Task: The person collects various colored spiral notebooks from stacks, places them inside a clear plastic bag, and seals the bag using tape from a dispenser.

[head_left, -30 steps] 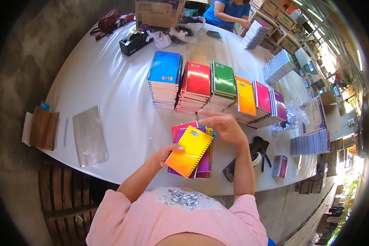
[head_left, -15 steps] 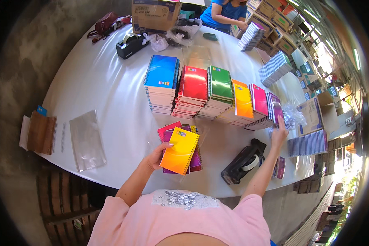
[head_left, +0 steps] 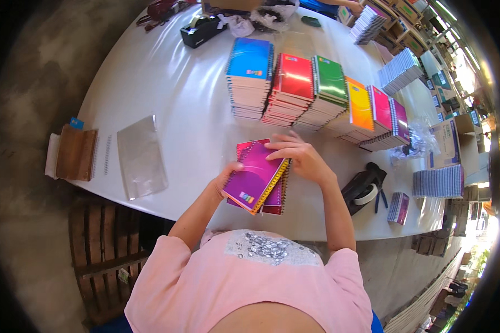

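A purple spiral notebook (head_left: 254, 172) lies on top of a yellow one, its cover turned with the label toward me. My left hand (head_left: 225, 178) is closed on the left edge of these two, thumb on the purple cover. Beneath them, other spiral notebooks (head_left: 276, 206) with red and purple covers fan out at differing angles. Over the upper right corner of the purple cover is my right hand (head_left: 308, 160), its fingers stretched out and spread, slightly blurred. Beyond it stand stacks of spiral notebooks: blue (head_left: 251, 58), red (head_left: 294, 75), green (head_left: 331, 76), yellow (head_left: 360, 102), pink (head_left: 381, 106) and purple (head_left: 400, 119).
A black tape dispenser (head_left: 364, 188) stands at right, near a small notebook stack (head_left: 398, 208). Clear plastic sleeves (head_left: 143, 158) and a brown wooden piece (head_left: 78, 154) lie left. Another tape dispenser (head_left: 201, 32) is at the back. A co-worker's arm (head_left: 347, 4) reaches toward a far stack (head_left: 368, 25).
My right hand has come from the purple stack back to the notebooks at my left hand. A purple notebook now covers the yellow one. The view has shifted, so the table appears higher.
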A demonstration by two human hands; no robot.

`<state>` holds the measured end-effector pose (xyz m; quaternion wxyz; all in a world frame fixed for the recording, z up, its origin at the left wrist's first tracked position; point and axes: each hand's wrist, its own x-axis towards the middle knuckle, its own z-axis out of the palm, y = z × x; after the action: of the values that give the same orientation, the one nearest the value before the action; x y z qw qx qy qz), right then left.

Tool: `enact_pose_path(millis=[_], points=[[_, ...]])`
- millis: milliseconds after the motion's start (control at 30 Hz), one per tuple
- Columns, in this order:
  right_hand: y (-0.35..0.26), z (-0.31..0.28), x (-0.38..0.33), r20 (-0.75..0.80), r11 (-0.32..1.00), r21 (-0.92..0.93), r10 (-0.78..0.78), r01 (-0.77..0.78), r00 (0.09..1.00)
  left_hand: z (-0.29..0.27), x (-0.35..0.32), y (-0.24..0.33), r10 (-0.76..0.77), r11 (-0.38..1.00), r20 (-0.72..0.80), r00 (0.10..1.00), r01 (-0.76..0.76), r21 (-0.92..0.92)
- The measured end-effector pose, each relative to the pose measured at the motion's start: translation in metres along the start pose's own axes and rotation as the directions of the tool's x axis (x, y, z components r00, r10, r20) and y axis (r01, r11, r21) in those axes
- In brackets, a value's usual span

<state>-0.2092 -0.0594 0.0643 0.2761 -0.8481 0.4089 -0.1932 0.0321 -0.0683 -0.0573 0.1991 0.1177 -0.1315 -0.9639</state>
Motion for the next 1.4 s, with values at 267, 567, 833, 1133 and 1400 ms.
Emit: enact_pose_path(millis=[267, 567, 833, 1133, 1400], points=[[-0.033, 0.112, -0.021, -0.122, 0.850, -0.516, -0.193, 0.104, 0.974, -0.011, -0.041, 0.009, -0.158, 0.968, -0.076, 0.985, 0.139, -0.210], [-0.021, 0.147, -0.023, -0.515, 0.715, 0.696, 0.442, 0.057, 0.734, 0.005, -0.035, 0.022, 0.403, 0.513, -0.439, 0.803, 0.199, 0.835], [-0.013, 0.157, -0.006, -0.520, 0.416, 0.849, 0.548, 0.326, 0.655, -0.023, -0.016, -0.008, 0.648, 0.165, 0.164, 0.744, -0.347, 0.923], [0.001, 0.161, -0.022, -0.359, 0.485, 0.874, 0.611, 0.026, 0.706, -0.021, -0.004, -0.027, 0.711, 0.282, 0.183, 0.679, -0.513, 0.811], [0.001, 0.150, -0.030, -0.494, 0.681, 0.732, 0.498, 0.031, 0.713, -0.016, 0.028, -0.027, 0.683, 0.240, 0.202, 0.702, -0.476, 0.846]])
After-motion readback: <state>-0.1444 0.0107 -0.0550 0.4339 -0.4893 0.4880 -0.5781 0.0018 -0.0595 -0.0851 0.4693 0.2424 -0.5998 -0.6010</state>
